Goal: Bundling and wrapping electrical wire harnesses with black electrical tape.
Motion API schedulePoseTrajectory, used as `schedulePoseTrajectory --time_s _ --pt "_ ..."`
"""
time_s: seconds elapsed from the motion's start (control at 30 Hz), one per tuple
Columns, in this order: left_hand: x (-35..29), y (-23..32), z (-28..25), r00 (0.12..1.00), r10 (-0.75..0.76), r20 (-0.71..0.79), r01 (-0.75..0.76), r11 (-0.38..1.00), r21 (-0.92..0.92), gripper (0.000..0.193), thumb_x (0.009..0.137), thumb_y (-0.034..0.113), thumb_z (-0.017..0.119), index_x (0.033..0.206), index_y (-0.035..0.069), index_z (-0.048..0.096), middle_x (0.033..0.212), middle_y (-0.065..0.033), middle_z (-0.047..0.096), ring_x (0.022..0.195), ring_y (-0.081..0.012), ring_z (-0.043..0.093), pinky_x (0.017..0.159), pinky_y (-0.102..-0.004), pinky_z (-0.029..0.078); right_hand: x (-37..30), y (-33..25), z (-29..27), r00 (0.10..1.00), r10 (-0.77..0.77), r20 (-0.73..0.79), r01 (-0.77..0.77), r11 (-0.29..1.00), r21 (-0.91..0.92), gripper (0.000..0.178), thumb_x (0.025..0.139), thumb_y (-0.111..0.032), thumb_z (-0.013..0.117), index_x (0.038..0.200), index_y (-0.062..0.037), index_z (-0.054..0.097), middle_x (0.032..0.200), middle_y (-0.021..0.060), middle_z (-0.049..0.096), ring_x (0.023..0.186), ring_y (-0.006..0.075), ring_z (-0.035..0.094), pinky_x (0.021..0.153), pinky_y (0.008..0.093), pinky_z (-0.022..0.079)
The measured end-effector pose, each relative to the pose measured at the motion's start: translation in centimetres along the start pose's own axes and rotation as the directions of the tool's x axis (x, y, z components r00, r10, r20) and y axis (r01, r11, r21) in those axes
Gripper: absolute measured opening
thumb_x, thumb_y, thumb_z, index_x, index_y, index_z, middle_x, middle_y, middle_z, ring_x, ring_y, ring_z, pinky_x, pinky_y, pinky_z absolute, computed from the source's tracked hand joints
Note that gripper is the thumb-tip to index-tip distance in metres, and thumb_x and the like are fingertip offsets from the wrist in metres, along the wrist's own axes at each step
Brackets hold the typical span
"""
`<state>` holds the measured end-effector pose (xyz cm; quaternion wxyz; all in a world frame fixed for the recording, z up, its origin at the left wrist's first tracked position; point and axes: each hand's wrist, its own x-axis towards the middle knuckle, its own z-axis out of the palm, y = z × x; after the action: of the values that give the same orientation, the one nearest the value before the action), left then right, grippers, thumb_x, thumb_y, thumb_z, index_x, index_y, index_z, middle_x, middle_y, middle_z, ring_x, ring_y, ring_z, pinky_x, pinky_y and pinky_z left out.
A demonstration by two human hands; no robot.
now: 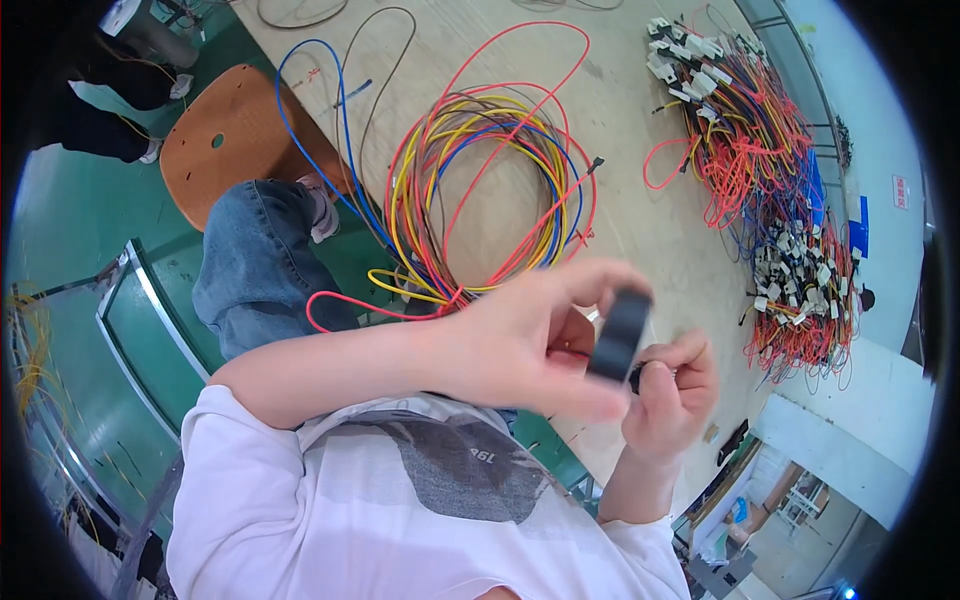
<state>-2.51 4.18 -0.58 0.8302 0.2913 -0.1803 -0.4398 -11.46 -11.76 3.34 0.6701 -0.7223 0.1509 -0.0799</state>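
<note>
My left hand (pixel 520 345) is closed around a black roll of tape (pixel 622 335), blurred by motion, held above the table's near edge. Just right of it, my right hand (pixel 672 395) pinches a small dark piece between thumb and fingers; I cannot make out whether it is tape or a wire end. Beyond my left hand a loose coil of red, yellow, blue and brown wires (pixel 404 200) lies on the table. Its gathered near side passes behind my left wrist. A small black connector (pixel 597 163) sits at the coil's right side.
The pale wooden table (pixel 640 215) carries wire bundles with white connectors (pixel 790 270) along its right side. An orange-brown stool (pixel 215 140) stands at the table's left. A metal frame (pixel 150 340) is on the green floor to my left. Another person's legs (pixel 100 115) show at far left.
</note>
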Motion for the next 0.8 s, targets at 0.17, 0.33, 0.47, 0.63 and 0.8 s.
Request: schedulePoseTrajectory --time_s 0.17,0.33,0.47,0.63,0.8 --pt "-0.3 -0.7 -0.8 0.997 0.066 0.042 -0.077 0.766 0.638 0.040 0.069 0.014 0.074 0.099 0.002 0.051 0.086 -0.0071 0.045 0.073 -0.0147 0.048 0.065 -0.0254 0.041 0.6 -0.8 0.7 0.998 0.043 0.043 -0.047 0.995 0.092 0.013 0.079 -0.003 0.056 0.079 -0.0008 0.043 0.062 0.0062 0.054 0.042 0.0058 0.044 0.038 0.0181 0.035" --pt "0.1 -0.9 0.1 0.990 0.074 -0.119 0.027 0.738 0.674 0.057 0.069 0.008 0.073 0.116 0.003 0.040 0.088 -0.0101 0.047 0.080 -0.0177 0.053 0.068 -0.0280 0.045 0.1 -0.1 1.1 0.998 -0.050 0.037 0.051 0.998 -0.044 0.016 0.081 -0.008 0.055 0.080 -0.0009 0.040 0.060 0.0095 0.052 0.037 0.0072 0.041 0.035 0.0181 0.034" --pt "0.3 -0.7 -0.7 0.983 -0.150 -0.103 0.178 0.912 0.370 0.071 0.072 0.006 0.071 0.128 0.005 0.028 0.088 -0.0079 0.050 0.078 -0.0165 0.055 0.068 -0.0253 0.046 0.0 1.0 0.9 0.992 -0.118 0.036 0.122 0.983 -0.137 0.015 0.081 -0.008 0.054 0.080 -0.0007 0.040 0.058 0.0085 0.051 0.037 0.0079 0.042 0.035 0.0187 0.035" --pt "0.3 0.4 -0.7 0.932 -0.352 -0.083 0.322 0.912 -0.254 0.058 0.073 0.005 0.070 0.121 0.004 0.038 0.080 -0.0014 0.050 0.072 -0.0087 0.051 0.057 -0.0205 0.040 0.0 0.0 1.4 0.999 -0.017 0.027 0.013 0.987 0.163 0.008 0.080 -0.002 0.051 0.079 0.0005 0.044 0.058 0.0061 0.050 0.037 0.0065 0.040 0.033 0.0196 0.030" --pt "-0.8 -0.5 -1.1 0.987 0.091 0.129 -0.093 0.996 0.012 0.060 0.067 0.015 0.076 0.117 0.004 0.044 0.087 0.0010 0.047 0.076 -0.0079 0.045 0.066 -0.0205 0.037 0.5 -1.4 0.9 0.988 0.157 0.013 -0.153 0.939 0.307 0.005 0.079 0.002 0.048 0.075 0.0013 0.043 0.055 0.0058 0.047 0.032 0.0053 0.033 0.030 0.0188 0.025"
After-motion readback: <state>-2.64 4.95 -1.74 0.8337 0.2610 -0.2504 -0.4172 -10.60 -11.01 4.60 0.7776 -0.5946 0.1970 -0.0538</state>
